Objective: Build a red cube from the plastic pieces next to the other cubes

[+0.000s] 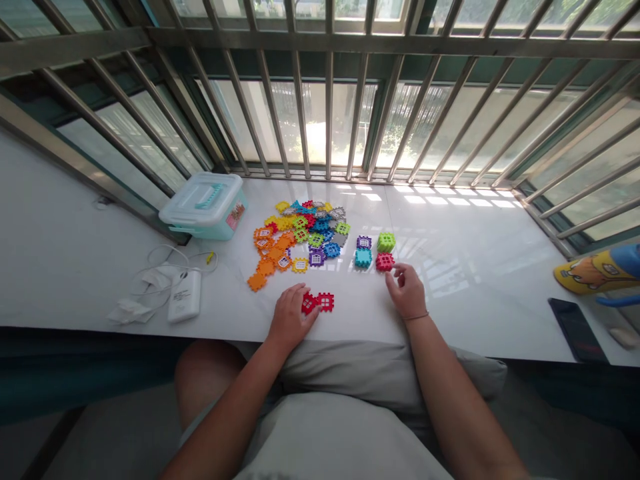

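Observation:
My left hand (290, 315) rests on the white sill, its fingers curled over red window tiles (319, 302) lying flat near the front edge. My right hand (407, 290) lies just right of them, fingers loosely apart, fingertips close to a red cube (385, 261) but holding nothing. That cube stands in a small group with a teal cube (363, 257), a green cube (386, 241) and a purple tile (364, 242). A pile of several loose coloured tiles (300, 233) spreads to the left behind my left hand.
A pale teal lidded box (204, 204) stands at the back left. A white power bank (185, 295) with cable and tissue lies at the left. A dark phone (577, 329) and a yellow-blue bottle (597, 270) are at the right. Window bars (329, 100) close off the back.

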Demonstrator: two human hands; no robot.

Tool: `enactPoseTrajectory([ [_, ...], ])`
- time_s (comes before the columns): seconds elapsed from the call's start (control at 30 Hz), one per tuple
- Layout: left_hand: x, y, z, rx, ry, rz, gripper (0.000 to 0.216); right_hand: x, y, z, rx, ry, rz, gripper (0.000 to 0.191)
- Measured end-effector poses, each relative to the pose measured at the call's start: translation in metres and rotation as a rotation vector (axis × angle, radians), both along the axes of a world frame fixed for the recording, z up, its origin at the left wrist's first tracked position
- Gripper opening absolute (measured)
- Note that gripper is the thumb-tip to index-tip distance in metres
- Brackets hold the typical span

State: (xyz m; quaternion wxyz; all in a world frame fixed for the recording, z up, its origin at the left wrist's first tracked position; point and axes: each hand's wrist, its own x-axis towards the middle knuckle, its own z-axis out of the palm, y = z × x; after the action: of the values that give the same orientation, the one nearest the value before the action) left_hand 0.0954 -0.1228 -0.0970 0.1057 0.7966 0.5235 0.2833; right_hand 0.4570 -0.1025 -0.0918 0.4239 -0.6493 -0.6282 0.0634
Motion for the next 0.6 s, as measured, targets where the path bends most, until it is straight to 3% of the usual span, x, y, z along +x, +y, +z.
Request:
enactPoseTrajectory([
  [0.13,-0.005,-0.006,-0.002,-0.007,0.076,0.047,0.034,-0.053,-0.032,-0.002,-0.082,-0.098,0.263,0.022],
  [0.23,0.000,-0.009,-0.003,-0.007,0.137,-0.008,0.033,-0.092,-0.046,-0.003,-0.175,-0.248,0.434,0.039],
  [0.37,0.006,-0.009,0.000,-0.009,0.177,-0.090,0.037,-0.115,-0.048,-0.003,-0.197,-0.287,0.444,0.042],
  [0.6,0.006,-0.010,0.001,-0.007,0.168,-0.064,0.036,-0.110,-0.045,-0.006,-0.156,-0.223,0.397,0.032],
])
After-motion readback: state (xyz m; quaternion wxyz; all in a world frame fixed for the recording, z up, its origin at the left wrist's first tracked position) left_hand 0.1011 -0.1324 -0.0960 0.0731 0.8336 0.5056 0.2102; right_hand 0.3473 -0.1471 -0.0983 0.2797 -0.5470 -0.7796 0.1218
